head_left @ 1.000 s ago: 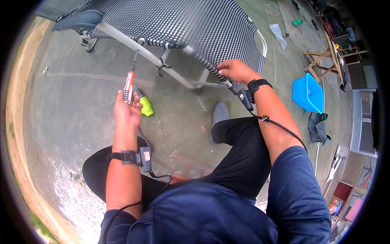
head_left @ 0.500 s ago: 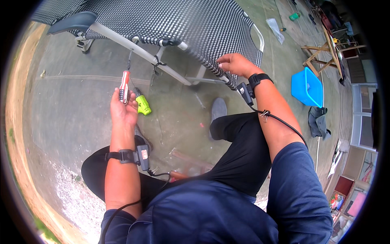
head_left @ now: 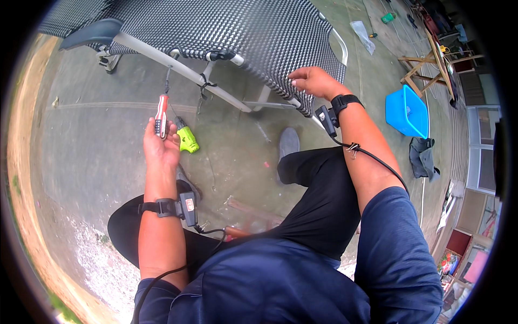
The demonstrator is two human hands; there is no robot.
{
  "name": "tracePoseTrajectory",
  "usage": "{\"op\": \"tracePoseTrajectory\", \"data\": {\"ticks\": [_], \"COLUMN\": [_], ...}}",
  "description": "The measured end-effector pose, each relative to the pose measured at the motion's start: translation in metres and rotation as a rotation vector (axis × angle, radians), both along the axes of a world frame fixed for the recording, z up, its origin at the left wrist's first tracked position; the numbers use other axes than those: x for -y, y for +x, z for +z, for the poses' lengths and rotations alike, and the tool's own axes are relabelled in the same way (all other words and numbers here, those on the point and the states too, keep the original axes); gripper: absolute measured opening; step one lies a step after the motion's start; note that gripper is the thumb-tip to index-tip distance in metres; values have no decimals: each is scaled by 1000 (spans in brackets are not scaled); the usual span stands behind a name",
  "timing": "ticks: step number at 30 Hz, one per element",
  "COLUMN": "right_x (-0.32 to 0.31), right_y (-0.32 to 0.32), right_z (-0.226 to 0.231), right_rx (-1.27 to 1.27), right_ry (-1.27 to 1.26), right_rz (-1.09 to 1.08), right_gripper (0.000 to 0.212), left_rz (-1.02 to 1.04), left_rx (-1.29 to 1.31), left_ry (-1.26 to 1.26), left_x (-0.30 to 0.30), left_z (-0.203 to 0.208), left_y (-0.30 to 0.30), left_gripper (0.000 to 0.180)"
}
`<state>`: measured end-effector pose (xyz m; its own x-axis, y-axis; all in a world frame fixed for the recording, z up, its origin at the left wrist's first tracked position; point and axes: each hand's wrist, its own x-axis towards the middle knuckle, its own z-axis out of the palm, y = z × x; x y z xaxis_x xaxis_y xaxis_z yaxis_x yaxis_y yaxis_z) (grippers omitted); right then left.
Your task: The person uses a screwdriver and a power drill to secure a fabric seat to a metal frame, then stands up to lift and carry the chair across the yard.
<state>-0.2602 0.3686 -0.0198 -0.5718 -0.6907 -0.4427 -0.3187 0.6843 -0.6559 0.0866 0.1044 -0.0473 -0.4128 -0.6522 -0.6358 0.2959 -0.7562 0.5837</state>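
Work looks midway: left hand [head_left: 160,144] fingers wrapped round a red-handled screwdriver [head_left: 161,115] aimed up at the lounge chair frame [head_left: 178,67], right hand [head_left: 314,82] fingers curled, gripping its woven edge.

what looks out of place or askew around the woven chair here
The black woven-mesh chair with the grey metal frame lies tipped on the concrete rather than standing. A small lime-green power tool lies loose on the ground beside the left hand, which holds a red-and-white screwdriver. The right hand rests on the chair's edge.
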Motion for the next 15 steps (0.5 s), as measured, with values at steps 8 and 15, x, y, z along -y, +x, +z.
{"op": "tracePoseTrajectory", "data": {"ticks": [8, 15], "right_x": [-5, 9], "right_y": [-1, 21], "right_z": [2, 7], "right_rx": [-7, 168], "right_ry": [3, 75], "right_rz": [-3, 98], "right_gripper": [37, 32], "left_rz": [-13, 14], "left_rx": [-16, 28], "left_ry": [-4, -106], "left_x": [-1, -2], "left_z": [0, 2], "left_y": [1, -1], "left_gripper": [31, 21]}}
